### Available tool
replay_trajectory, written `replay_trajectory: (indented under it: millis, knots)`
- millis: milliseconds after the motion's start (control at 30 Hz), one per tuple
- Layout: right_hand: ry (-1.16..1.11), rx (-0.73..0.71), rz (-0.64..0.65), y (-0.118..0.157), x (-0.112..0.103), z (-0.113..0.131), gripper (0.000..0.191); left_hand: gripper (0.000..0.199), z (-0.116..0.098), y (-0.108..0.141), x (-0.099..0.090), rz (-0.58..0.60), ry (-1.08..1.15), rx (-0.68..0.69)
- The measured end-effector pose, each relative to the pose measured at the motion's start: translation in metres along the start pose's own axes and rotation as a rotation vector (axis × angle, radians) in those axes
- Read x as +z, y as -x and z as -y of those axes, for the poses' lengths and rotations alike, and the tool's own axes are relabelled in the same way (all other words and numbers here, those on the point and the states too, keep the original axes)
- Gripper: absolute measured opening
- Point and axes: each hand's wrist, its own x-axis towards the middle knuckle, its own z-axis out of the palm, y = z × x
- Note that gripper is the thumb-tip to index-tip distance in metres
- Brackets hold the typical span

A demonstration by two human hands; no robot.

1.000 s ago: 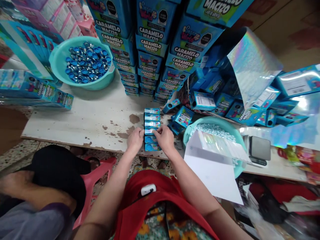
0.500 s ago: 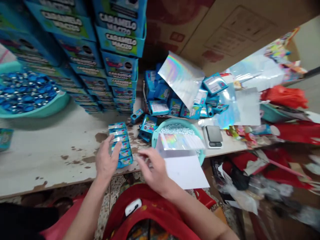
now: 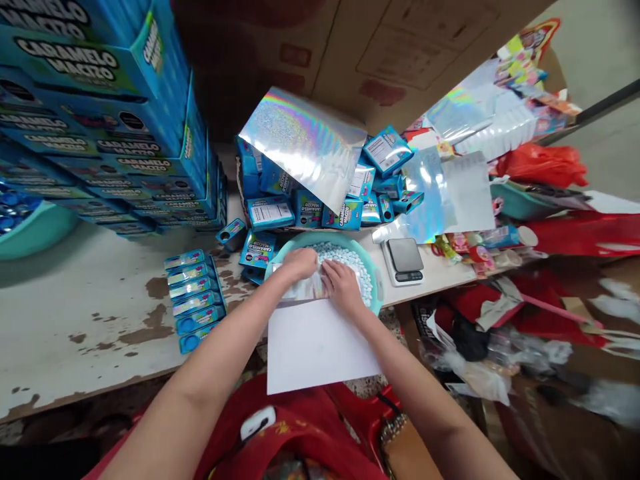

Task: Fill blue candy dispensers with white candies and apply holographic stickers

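Both hands [image 3: 343, 285] are over a basin [image 3: 378, 292] holding pellets [image 3: 345, 253].

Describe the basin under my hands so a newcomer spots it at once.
Start at the stack of blue boxes, upper left, then go right along the white table to the digital scale. Left of it is a round turquoise basin with the left hand and right hand over it. Unlike the left-edge basin of dark-blue pieces, this one holds pale blue pellets.
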Motion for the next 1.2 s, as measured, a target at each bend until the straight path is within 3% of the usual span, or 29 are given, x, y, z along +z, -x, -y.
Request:
replay_trajectory:
  millis: [100,233,433,500,567,633,700,767,833,1000,1100,1200]
  knots:
    - [0.001,-0.013,-0.015,0.014,0.0,0.005,0.032,0.02,0.006,0.0,0.001,0.002,0.027,0.01]
    - [-0.1,-0.054,-0.045,0.019,-0.015,0.007,0.016,0.019,0.009,-0.004,0.011,-0.034,0.078,0.008]
    - [-0.405,0.153,-0.148,0.008,-0.081,0.033,0.012,0.022,0.012,0.003,0.026,-0.149,0.116,0.046]
    - [-0.497,0.204,-0.15,0.003,-0.102,0.046,0.014,0.029,0.009,0.02,0.018,-0.248,0.274,0.106]
    - [-0.594,0.225,-0.126,-0.001,-0.117,0.059,0.016,0.039,0.006,0.047,0.005,-0.322,0.62,0.24]
    - [-0.679,0.221,-0.088,-0.002,-0.124,0.074,0.017,0.045,0.002,0.08,-0.008,-0.288,0.949,0.367]
    - [-0.735,0.209,-0.051,-0.002,-0.124,0.094,0.016,0.04,0.001,0.115,-0.016,-0.187,1.065,0.373]
    - [-0.767,0.211,-0.031,0.001,-0.116,0.118,0.015,0.024,0.009,0.149,-0.018,-0.136,1.1,0.265]
    - [-0.791,0.221,-0.027,0.005,-0.098,0.149,0.015,0.024,0.028,0.181,-0.015,-0.169,1.123,0.13]
    - [-0.882,0.24,0.076,0.017,-0.015,0.232,0.016,0.023,0.11,0.255,0.002,-0.404,0.995,-0.14]
    - [-0.792,0.261,0.065,0.016,0.045,0.261,0.019,0.018,0.162,0.273,0.012,-0.502,0.809,-0.233]
    - [-0.654,0.328,-0.007,0.01,0.091,0.272,0.019,0.014,0.201,0.267,0.023,-0.501,0.649,-0.212]
